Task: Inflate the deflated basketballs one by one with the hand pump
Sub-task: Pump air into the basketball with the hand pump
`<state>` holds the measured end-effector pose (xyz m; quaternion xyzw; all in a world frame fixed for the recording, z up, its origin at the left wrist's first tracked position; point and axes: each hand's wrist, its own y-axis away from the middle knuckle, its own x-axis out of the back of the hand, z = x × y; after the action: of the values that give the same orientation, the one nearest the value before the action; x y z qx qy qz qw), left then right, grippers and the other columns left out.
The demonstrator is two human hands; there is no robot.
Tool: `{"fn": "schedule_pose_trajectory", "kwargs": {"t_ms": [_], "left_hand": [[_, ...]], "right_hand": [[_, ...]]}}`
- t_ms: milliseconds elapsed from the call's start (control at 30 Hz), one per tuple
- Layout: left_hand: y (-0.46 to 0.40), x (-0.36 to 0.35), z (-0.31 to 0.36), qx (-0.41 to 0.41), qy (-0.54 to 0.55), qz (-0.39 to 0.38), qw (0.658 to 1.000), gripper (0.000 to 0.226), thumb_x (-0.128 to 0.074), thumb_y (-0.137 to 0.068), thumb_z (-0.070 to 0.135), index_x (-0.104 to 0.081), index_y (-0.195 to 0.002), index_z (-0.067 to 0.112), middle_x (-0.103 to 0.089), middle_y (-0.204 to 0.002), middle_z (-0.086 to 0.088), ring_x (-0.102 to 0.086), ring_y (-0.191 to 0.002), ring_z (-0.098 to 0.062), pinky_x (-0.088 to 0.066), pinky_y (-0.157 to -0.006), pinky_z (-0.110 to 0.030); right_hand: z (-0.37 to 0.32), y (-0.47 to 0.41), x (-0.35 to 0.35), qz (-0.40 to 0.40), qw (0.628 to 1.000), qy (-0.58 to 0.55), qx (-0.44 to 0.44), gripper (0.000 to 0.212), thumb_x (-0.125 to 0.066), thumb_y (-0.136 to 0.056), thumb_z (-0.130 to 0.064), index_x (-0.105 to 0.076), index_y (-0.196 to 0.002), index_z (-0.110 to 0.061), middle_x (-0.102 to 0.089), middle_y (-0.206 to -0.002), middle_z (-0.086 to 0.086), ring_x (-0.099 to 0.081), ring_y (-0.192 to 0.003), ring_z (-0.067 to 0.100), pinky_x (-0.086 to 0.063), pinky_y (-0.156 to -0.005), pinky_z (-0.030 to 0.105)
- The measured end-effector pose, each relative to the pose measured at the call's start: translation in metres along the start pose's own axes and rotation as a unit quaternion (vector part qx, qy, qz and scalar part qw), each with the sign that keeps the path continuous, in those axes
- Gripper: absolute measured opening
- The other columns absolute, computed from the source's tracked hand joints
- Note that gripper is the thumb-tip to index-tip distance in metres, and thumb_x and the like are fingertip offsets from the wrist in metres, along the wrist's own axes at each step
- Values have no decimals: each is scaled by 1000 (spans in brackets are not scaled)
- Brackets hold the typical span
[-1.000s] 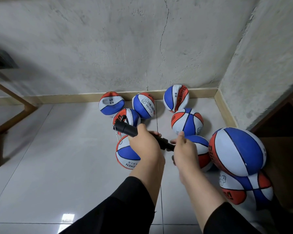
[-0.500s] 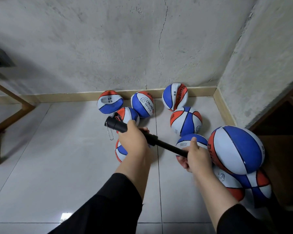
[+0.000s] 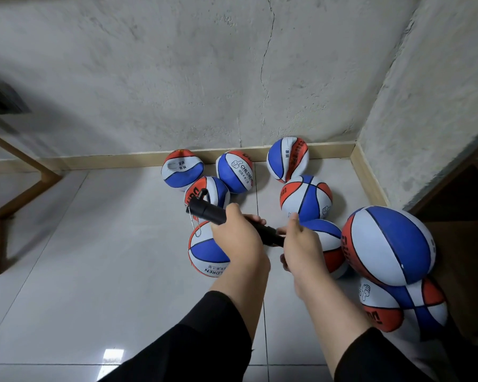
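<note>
Head view: gripping the black hand pump point(image 3: 204, 209) with both hands, left hand point(image 3: 236, 238) curling round the barrel, right hand point(image 3: 304, 245) closing on the handle end, above basketballs point(image 3: 305, 198) lying on the floor point(image 3: 94, 257).

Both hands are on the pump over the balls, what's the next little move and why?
Probably draw the hands apart again for another stroke. The left hand grips the black hand pump, the right hand holds its far end, and they sit close together, so the pump looks pushed in. The ball beneath is mostly hidden.
</note>
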<state>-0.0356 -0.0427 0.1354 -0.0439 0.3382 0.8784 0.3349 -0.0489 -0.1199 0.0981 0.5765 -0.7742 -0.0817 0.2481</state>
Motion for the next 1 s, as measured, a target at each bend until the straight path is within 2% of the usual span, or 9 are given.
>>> {"fn": "schedule_pose_trajectory", "kwargs": {"t_ms": [233, 367, 467, 533, 633, 733, 800, 900, 1000], "left_hand": [[-4, 5, -2, 39, -1, -11, 999, 33, -54, -96, 26, -58, -113, -3, -61, -63, -10, -60, -53, -22, -60, -60, -41], [-14, 7, 7, 18, -71, -4, 997, 38, -58, -98, 33, -63, -121, 4, -70, -68, -5, -64, -57, -15, -62, -59, -32], [-20, 6, 16, 5, -54, 11, 998, 34, -58, -99, 32, -63, -119, 6, -70, -64, -4, -61, -48, -9, -60, -57, -30], [-25, 7, 22, 6, -34, 15, 999, 30, -57, -100, 29, -59, -121, 8, -67, -60, -4, -61, -47, -10, -58, -56, -29], [-26, 7, 20, -1, -52, 15, 999, 31, -55, -99, 29, -58, -123, 8, -66, -60, -5, -60, -45, -9, -61, -54, -31], [-24, 9, 11, -3, -50, 18, 999, 35, -54, -98, 29, -57, -126, 8, -64, -63, -7, -60, -48, -13, -64, -67, -44], [-22, 11, 7, -7, -48, 23, 999, 38, -54, -97, 29, -59, -126, 4, -63, -63, -7, -60, -51, -17, -61, -59, -37], [-13, 6, 6, -9, -34, 24, 999, 33, -52, -98, 26, -58, -125, 8, -60, -59, -6, -59, -49, -16, -55, -49, -31], [-4, -1, 5, -26, -31, 21, 999, 25, -50, -97, 20, -54, -118, 8, -58, -60, -9, -57, -50, -19, -49, -42, -28]], "right_hand": [[-12, 9, -6, -24, 998, 35, 44, 60, -27, -109, -49, -73, -99, -11, -71, -89, 13, -62, -80, 30, -54, -75, 42], [-6, 5, 2, -7, 997, 36, 66, 58, -29, -110, -44, -67, -81, -12, -66, -71, 7, -57, -68, 28, -46, -64, 33], [1, -5, 22, 35, 999, 9, 31, 64, -29, -110, -41, -75, -81, -8, -73, -66, 8, -62, -61, 30, -56, -67, 41], [7, -9, 36, 54, 998, -11, -9, 65, -29, -111, -38, -77, -84, -3, -70, -59, 8, -65, -51, 21, -58, -53, 31], [16, -7, 48, 43, 998, -18, -37, 64, -28, -113, -34, -74, -91, 5, -71, -74, 16, -57, -41, 10, -37, -33, 13], [21, -7, 47, 39, 999, -13, -34, 63, -29, -113, -37, -73, -92, 4, -73, -82, 17, -63, -58, 14, -38, -35, 11], [19, -9, 44, 49, 998, 0, -34, 62, -29, -112, -40, -73, -91, -2, -71, -76, 10, -64, -65, 16, -47, -45, 15], [21, -10, 28, 41, 999, 21, -24, 63, -30, -108, -49, -75, -83, -12, -74, -68, 5, -70, -77, 28, -60, -77, 41], [13, -1, 8, 30, 999, 28, -19, 62, -29, -108, -50, -73, -84, -13, -77, -82, 9, -65, -77, 29, -53, -72, 41]]}}
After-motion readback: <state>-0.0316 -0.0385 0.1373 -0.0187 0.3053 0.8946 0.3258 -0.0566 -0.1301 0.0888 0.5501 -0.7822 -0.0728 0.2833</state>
